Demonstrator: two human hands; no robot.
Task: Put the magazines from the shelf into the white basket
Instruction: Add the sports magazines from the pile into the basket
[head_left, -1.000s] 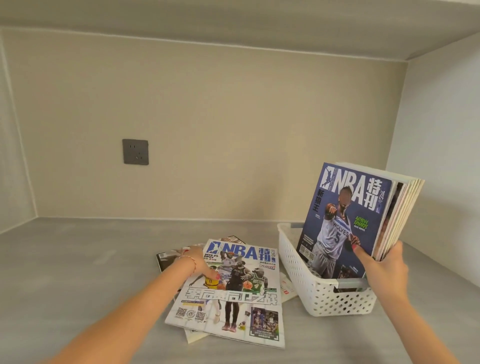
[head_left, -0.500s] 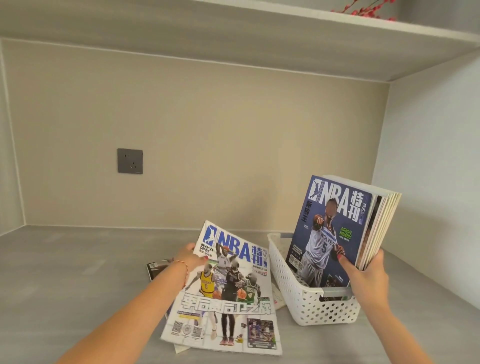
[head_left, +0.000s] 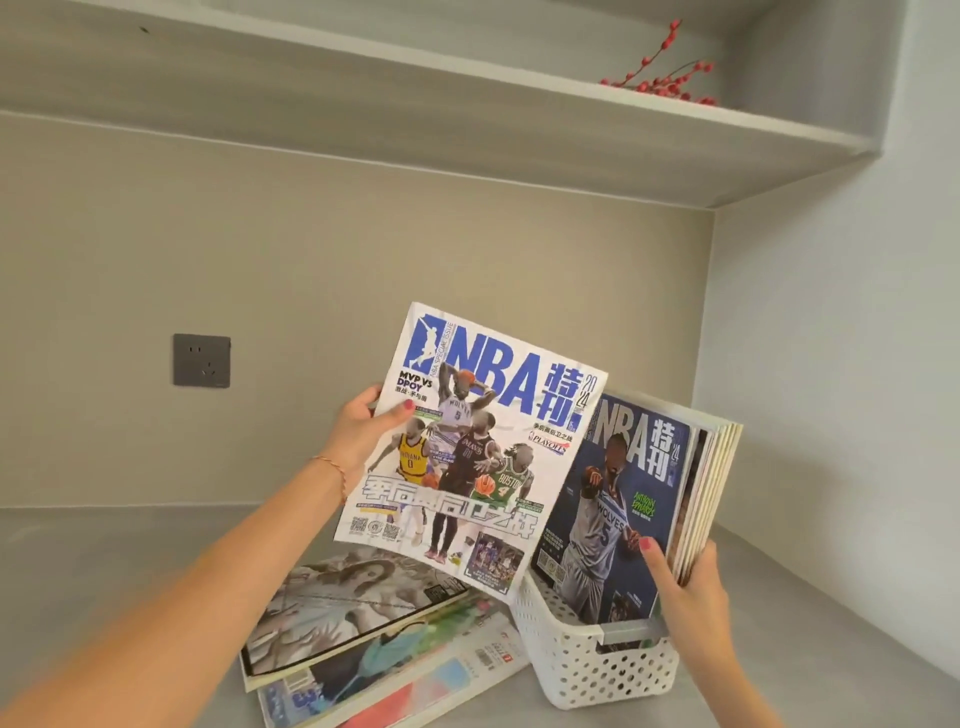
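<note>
Magazine in transit from shelf pile to white basket.

The left hand (head_left: 363, 431) pinches the white-cover magazine (head_left: 472, 447) by its spine edge, upright for filing; the right hand (head_left: 691, 587) clasps the magazines standing in the white basket (head_left: 587, 660), at 3 o'clock of it, probably keeping a slot open. Remaining magazines (head_left: 363, 634) lie at 7 o'clock.

You cannot see the white basket's (head_left: 597, 670) left rim at lower right, behind the raised white magazine (head_left: 467, 447); the floor pile (head_left: 374, 649) runs under it; small cover print is unreadable.
</note>
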